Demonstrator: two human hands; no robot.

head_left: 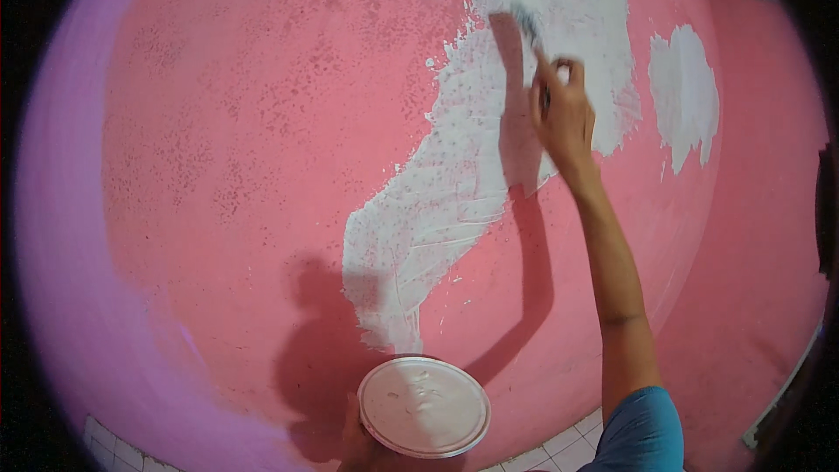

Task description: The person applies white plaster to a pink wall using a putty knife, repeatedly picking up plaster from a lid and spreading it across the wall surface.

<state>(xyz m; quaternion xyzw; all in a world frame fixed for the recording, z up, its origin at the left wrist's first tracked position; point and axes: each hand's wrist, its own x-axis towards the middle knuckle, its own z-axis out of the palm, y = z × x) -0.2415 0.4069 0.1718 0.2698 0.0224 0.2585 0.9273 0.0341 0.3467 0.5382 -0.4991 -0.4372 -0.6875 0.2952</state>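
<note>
Against pink wall (262,166), tool (526,22) above right fingers (549,74) gripping it, left fingers (352,415) holding tub (426,454)

An indoor room is shown, though whether it belongs to a home cannot be told: a speckled pink wall (262,140) is partly coated with white paste (463,122), bordered by a purple band (57,210) at its left edge and pale tiles (572,448) below.

A round white container (428,454), smeared with white paste (424,395), is near, face up; a putty knife (527,24) (motion-blurred) is farther off, to the right.
</note>
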